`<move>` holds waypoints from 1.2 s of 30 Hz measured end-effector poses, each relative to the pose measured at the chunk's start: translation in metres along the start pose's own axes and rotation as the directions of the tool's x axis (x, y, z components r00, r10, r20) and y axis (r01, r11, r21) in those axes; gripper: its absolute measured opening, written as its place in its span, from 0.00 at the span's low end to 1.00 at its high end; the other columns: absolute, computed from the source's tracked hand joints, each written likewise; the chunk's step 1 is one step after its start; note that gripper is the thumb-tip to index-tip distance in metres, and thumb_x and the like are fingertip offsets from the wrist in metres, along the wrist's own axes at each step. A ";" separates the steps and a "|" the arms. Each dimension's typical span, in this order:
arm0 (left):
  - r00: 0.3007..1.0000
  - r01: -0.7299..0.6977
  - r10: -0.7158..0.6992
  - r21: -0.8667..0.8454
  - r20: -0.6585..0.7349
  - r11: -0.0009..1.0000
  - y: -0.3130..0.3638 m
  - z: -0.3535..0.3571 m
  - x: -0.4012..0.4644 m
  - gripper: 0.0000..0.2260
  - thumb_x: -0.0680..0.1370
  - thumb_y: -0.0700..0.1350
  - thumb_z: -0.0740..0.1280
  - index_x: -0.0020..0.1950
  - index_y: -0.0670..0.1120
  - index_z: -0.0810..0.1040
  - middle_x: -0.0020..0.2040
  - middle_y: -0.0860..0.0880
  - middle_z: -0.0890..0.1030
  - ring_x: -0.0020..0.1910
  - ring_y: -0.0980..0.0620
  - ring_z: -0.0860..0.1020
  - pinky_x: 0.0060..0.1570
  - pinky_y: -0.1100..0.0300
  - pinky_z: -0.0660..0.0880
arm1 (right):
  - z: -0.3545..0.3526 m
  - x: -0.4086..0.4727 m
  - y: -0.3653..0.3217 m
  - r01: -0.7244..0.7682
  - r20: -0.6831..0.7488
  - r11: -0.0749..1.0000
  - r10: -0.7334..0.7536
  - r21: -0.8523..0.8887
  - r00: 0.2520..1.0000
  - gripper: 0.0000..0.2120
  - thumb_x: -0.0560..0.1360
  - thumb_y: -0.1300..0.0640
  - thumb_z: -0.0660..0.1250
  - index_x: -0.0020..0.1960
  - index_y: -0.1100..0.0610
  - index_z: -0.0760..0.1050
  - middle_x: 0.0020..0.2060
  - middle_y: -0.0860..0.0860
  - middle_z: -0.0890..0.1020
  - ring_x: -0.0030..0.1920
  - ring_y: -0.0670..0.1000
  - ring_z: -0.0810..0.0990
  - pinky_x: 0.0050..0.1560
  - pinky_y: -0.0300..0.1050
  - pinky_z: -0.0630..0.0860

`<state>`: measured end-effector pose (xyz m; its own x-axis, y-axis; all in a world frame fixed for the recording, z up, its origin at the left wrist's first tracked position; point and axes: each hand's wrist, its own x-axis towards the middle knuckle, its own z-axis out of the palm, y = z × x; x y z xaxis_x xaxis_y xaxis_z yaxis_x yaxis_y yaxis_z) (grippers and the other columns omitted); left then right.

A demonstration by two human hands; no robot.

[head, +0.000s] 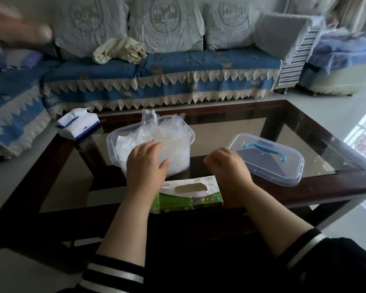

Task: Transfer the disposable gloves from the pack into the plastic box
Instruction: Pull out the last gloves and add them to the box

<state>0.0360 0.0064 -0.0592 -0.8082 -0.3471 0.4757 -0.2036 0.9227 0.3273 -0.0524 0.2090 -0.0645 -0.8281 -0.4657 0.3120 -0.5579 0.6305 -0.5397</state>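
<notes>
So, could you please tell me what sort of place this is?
Most likely a home living room: a sofa with cushions and a lace-trimmed blue cover stands behind a glass-topped coffee table.

Dark knit sleeves pushed up both forearms; left cuff [114,273] and right cuff [304,248] each carry white stripes.
</notes>
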 end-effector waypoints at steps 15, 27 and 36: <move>0.947 0.096 0.089 -0.533 0.310 0.841 0.117 0.043 0.006 0.19 0.81 0.49 0.64 0.72 0.50 0.70 0.70 0.49 0.73 0.69 0.51 0.71 0.63 0.57 0.70 | -0.050 -0.002 0.132 -0.841 -0.145 0.533 0.829 -0.092 0.541 0.39 0.78 0.41 0.59 0.79 0.56 0.43 0.77 0.59 0.41 0.77 0.60 0.39 0.75 0.59 0.41; 0.717 0.241 -0.098 -0.112 0.690 0.964 0.144 0.146 0.042 0.42 0.77 0.64 0.61 0.80 0.45 0.43 0.79 0.44 0.57 0.77 0.44 0.57 0.75 0.43 0.54 | -0.044 -0.008 0.159 -0.891 -0.032 0.415 0.908 0.182 0.417 0.35 0.79 0.53 0.62 0.78 0.54 0.46 0.77 0.55 0.52 0.78 0.56 0.45 0.76 0.55 0.41; 0.855 0.519 -0.379 -0.600 0.354 0.609 0.158 0.140 0.054 0.28 0.79 0.57 0.64 0.74 0.44 0.66 0.67 0.40 0.72 0.58 0.47 0.78 0.53 0.59 0.78 | -0.057 -0.014 0.151 -0.401 -0.121 0.401 0.815 0.824 0.566 0.36 0.72 0.59 0.69 0.75 0.52 0.55 0.69 0.53 0.67 0.62 0.53 0.73 0.56 0.47 0.78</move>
<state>-0.1169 0.1570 -0.0960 -0.8096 -0.5870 -0.0068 -0.2115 0.2808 0.9362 -0.1282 0.3457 -0.1055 -0.9303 0.3259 -0.1685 0.1533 -0.0720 -0.9855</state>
